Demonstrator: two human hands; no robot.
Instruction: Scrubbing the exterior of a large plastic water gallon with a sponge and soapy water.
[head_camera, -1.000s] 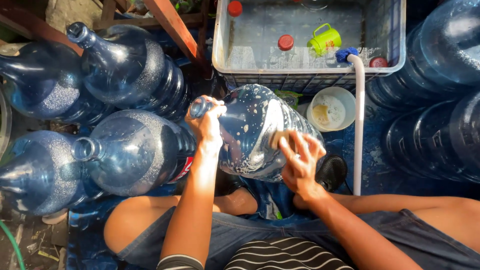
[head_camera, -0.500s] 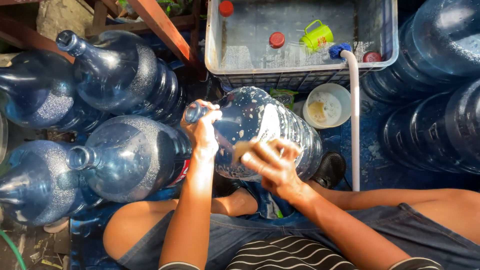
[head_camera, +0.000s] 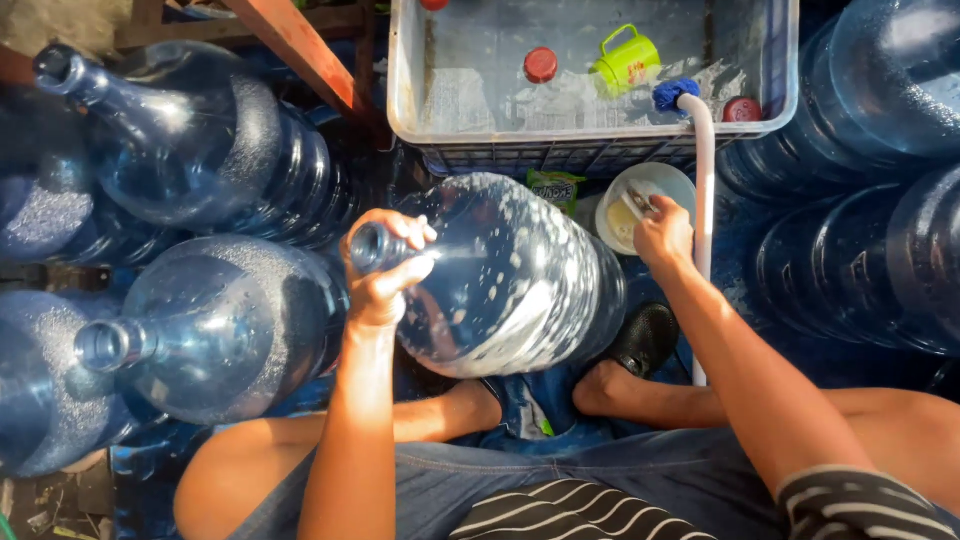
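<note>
Head view: the soapy jug (head_camera: 505, 280) was gripped at its neck by the left hand (head_camera: 385, 270), hemmed by 2 jugs (head_camera: 220, 330). The right hand (head_camera: 662, 232) was closed on something in the white bowl (head_camera: 640, 190), beside the hose (head_camera: 705, 200).

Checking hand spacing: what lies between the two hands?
In the head view, the soapy blue water jug lies between the left hand, gripping its neck, and the right hand at the white bowl.

Can't really tell what the right hand (head_camera: 662, 232) is pinching in the white bowl (head_camera: 648, 205), too small. Jugs on the right (head_camera: 880, 130) run off the edge. Left hand (head_camera: 385, 275) covers part of the soapy jug's (head_camera: 510, 280) neck.
</note>
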